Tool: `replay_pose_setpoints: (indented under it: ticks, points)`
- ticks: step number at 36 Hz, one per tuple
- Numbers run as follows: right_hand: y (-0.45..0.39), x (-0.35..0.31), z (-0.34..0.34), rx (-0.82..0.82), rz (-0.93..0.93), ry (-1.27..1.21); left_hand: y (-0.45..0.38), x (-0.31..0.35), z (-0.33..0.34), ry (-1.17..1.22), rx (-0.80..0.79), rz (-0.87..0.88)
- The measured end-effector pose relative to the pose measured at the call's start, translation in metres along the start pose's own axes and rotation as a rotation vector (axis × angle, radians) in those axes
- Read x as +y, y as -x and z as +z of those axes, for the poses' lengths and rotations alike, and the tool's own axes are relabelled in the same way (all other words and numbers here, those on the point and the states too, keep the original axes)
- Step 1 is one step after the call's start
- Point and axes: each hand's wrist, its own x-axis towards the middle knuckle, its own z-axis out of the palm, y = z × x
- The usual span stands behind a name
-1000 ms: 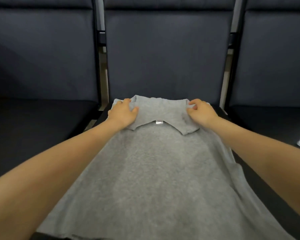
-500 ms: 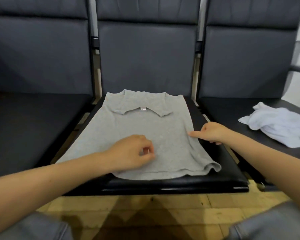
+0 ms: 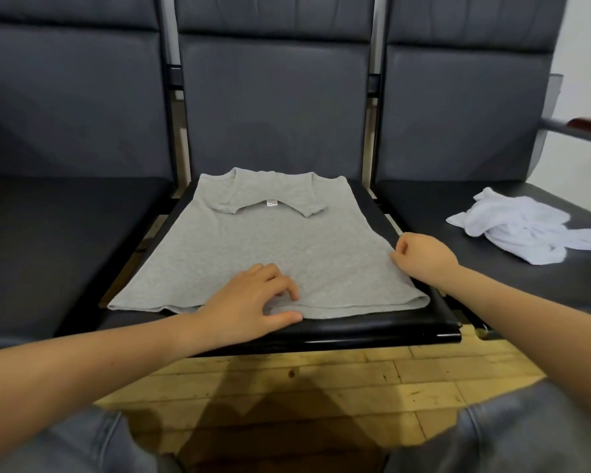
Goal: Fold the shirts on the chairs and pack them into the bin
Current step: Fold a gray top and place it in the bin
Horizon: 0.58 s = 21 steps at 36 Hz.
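Observation:
A grey shirt [image 3: 263,247] lies flat on the middle chair seat [image 3: 372,331], sleeves folded in, collar toward the backrest. My left hand [image 3: 253,298] rests on the shirt's bottom hem near the front edge, its fingers curled onto the cloth and its thumb along the hem. My right hand [image 3: 423,257] sits at the shirt's right edge with curled fingers pinching the fabric. A crumpled white shirt [image 3: 526,230] lies on the right chair seat. No bin is in view.
Three dark padded chairs stand side by side; the left chair seat [image 3: 58,240] holds nothing. An armrest [image 3: 577,129] sticks out at the far right. Wooden floor [image 3: 287,387] and my knees in grey trousers fill the bottom.
My hands left the collar area and came back to the shirt's lower part. The left hand slid down to the hem; the right hand closed on the right edge.

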Motion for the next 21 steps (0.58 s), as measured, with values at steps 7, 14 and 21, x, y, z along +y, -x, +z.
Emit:
replay_pose_setpoints:
  ticks: [7,14,21]
  points:
    - [0.004,-0.019,0.003,0.129,-0.171,0.099,-0.004,-0.003,0.002,0.002,0.061,0.009]
    - [0.049,-0.085,0.001,-0.196,-0.572,-0.134,-0.02,0.001,-0.001,0.076,0.057,-0.127]
    - [0.04,-0.098,0.027,-0.173,-0.653,-0.012,-0.035,-0.005,-0.003,-0.088,-0.052,-0.18]
